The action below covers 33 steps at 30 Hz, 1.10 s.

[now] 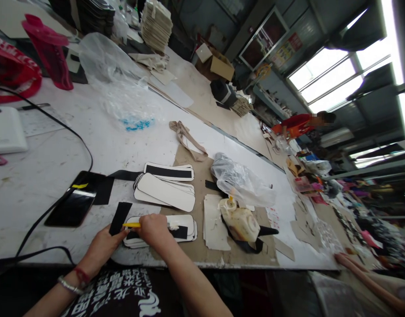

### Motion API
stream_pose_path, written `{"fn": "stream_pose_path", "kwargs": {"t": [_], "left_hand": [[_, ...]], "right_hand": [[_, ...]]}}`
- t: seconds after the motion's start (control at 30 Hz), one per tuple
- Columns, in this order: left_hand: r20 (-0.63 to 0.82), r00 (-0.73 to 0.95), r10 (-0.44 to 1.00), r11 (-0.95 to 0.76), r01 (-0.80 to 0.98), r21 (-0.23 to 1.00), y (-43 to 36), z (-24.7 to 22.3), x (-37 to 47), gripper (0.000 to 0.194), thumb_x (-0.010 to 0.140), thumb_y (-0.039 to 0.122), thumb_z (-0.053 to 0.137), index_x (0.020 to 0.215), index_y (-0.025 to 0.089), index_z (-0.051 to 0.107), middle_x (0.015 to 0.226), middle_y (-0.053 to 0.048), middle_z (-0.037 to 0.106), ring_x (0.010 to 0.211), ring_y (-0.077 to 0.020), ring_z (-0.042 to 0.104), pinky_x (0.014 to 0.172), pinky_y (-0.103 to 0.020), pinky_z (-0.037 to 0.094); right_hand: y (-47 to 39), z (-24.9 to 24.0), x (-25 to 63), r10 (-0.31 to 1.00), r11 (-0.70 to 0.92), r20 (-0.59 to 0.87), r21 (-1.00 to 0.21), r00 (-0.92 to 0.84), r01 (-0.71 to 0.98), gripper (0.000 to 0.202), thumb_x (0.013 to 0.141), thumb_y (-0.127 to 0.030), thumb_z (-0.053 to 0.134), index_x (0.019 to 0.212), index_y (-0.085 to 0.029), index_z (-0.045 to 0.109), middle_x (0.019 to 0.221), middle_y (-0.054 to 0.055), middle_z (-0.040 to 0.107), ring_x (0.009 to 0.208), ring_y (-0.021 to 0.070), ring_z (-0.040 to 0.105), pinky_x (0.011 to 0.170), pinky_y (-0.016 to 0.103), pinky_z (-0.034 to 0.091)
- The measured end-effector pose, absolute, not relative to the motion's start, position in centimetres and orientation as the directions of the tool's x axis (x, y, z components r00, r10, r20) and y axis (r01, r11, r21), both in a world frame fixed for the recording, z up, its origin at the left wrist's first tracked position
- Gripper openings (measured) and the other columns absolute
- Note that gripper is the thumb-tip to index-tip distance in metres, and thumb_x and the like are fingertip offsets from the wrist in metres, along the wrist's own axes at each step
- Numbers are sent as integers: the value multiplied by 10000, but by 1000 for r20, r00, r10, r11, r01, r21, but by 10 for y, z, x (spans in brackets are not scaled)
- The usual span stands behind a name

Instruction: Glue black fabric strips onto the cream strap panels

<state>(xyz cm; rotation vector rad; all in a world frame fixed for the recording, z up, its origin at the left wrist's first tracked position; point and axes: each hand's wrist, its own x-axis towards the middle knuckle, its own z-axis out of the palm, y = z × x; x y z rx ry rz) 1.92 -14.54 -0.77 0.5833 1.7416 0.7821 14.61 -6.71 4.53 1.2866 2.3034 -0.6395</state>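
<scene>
My right hand (153, 230) is closed around a small brush with a yellow handle (132, 225). Its pale, coated tip rests over a black strip (181, 232) on a stack of white rounded panels (193, 233). At the left end of that stack, my left hand (105, 245) pinches the lower end of a separate black strip (120, 216), which stands up from its fingers. Just behind lies another stack of white rounded panels (171, 191); a panel at its back also bears a black strip.
Right of the panels stand pale cut pieces (213, 220) and a stained plastic container (244, 222). A phone (75, 200) with a cable lies at left. Plastic bags (238, 176) and a beige strap (189, 141) lie farther back. Another person's arm (354, 266) rests at the right edge.
</scene>
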Motion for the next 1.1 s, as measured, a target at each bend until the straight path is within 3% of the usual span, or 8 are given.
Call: {"fn": "stream_pose_path", "kwargs": {"t": [0.13,0.3,0.43,0.6,0.9,1.1], "left_hand": [[-629,-317,710,683,87,726,-144,-9,15,392,535,516,645,731,181,587,591,-23,586,596,-221,530,532,-305,378],[-652,-309,692,705,95,703,-147,-13,14,456,523,560,631,758,172,579,553,-13,564,544,-208,498,535,-324,385],[-668,-287,686,707,47,706,-146,-4,19,515,493,590,648,773,165,570,524,16,533,515,-176,461,527,-312,373],[-671,-267,691,701,21,713,-147,7,22,543,487,612,666,778,166,563,479,45,484,504,-165,433,519,-299,341],[-637,-235,734,662,36,749,-156,-4,19,457,650,660,514,647,204,496,494,20,494,499,-161,438,505,-287,340],[-581,-270,768,639,259,724,-149,-10,16,428,652,618,533,729,201,590,481,1,530,515,-216,506,497,-300,349]], "right_hand": [[-67,57,187,685,424,-593,-148,-424,893,405,830,-542,523,952,-185,672,917,122,703,892,275,651,703,343,481],[-65,78,257,776,246,-596,-12,-204,969,270,864,-431,528,956,-211,654,955,96,701,922,246,639,734,315,451],[-68,91,254,751,306,-574,-139,-328,942,301,891,-468,457,948,-241,646,935,61,704,887,224,637,714,299,440],[-62,82,203,618,458,-571,-296,-540,838,371,875,-533,424,922,-248,657,909,55,707,841,226,645,670,295,450],[-50,44,161,584,518,-606,-234,-540,823,310,848,-454,489,985,-232,656,1007,89,696,954,256,636,751,367,501],[-52,43,156,597,524,-599,-213,-534,825,289,837,-429,509,977,-221,650,1004,86,697,960,248,637,756,365,506]]}}
